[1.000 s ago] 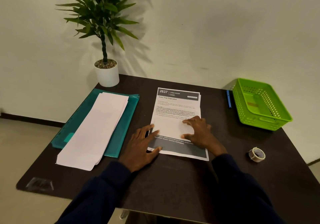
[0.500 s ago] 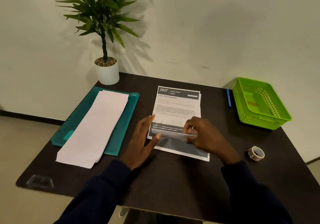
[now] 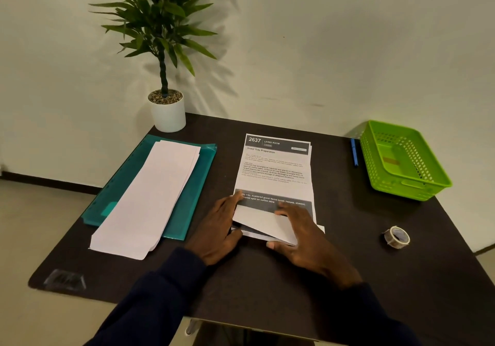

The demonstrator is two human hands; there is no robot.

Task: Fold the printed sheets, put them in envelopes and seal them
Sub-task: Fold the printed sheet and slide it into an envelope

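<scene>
A stack of printed sheets (image 3: 276, 166) headed "2637 Living Room" lies in the middle of the dark table (image 3: 267, 286). The top sheet's lower end is turned up and over, so its white back (image 3: 262, 224) shows as a slanted flap. My left hand (image 3: 218, 229) is at the flap's left edge, fingers on top and thumb below. My right hand (image 3: 305, 236) holds the flap's right part, fingers spread on top and thumb at its lower edge. A pile of long white envelopes (image 3: 150, 198) rests on a teal folder (image 3: 192, 193) to the left.
A green plastic basket (image 3: 401, 161) stands at the back right with a blue pen (image 3: 354, 151) beside it. A roll of clear tape (image 3: 397, 236) lies at the right. A potted plant (image 3: 167, 110) occupies the back left corner.
The bottom of the top sheet has been lifted and folded upward, and more of its white back shows. My right hand slid down toward the fold, and my left hand moved up along the left edge.
</scene>
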